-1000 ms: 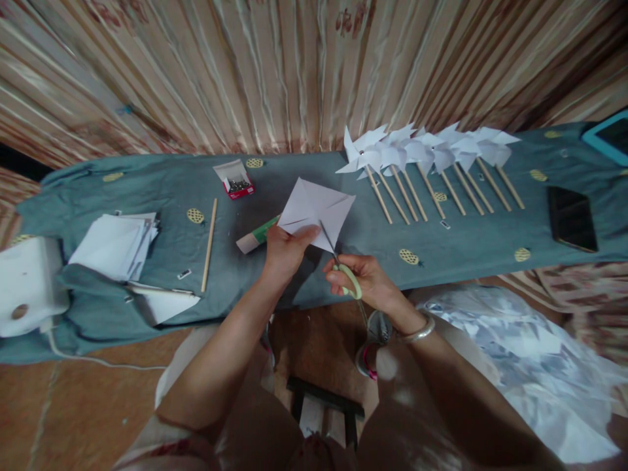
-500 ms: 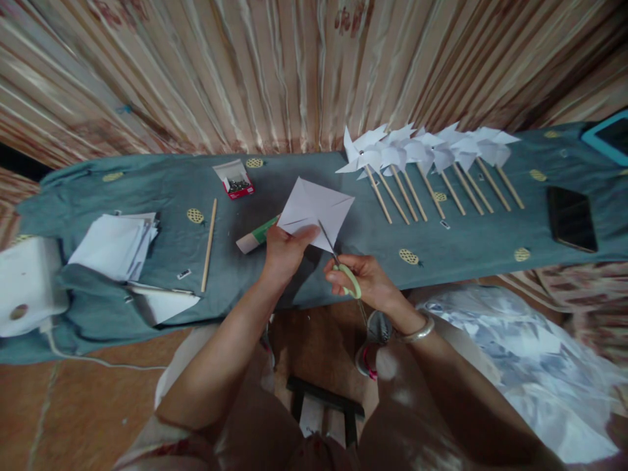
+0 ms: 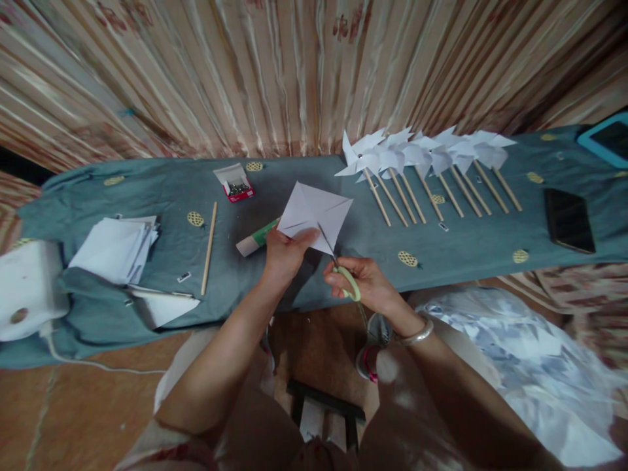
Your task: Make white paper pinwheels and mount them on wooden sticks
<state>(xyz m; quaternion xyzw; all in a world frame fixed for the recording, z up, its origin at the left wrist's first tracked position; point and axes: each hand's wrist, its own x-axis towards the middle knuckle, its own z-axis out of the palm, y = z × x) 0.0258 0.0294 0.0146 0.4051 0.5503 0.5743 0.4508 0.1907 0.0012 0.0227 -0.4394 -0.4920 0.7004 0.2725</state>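
Observation:
My left hand (image 3: 288,252) pinches the near left edge of a white paper square (image 3: 314,210), thumb on top. Slits run inward from some of the paper's corners. In my right hand (image 3: 366,278) is a pair of scissors (image 3: 350,281) with pale green handles, its blades at the paper's near corner. Beneath the paper and my left hand lies a green and white tube (image 3: 255,239), partly covered. Off to the left, a wooden stick (image 3: 209,247) rests on the cloth, and farther back is a small red box (image 3: 238,185) of metal pins, lid up.
Several paper pinwheels on sticks (image 3: 426,156) lie in a row at the back right. A phone (image 3: 569,220) is at the right. Stacked white paper (image 3: 114,247) and a white device with a cable (image 3: 30,288) occupy the left. A plastic bag (image 3: 520,353) sits below the table's right side.
My hands, the paper and the scissors hold nearly the same pose, the blades still at the near corner. The view has shifted slightly.

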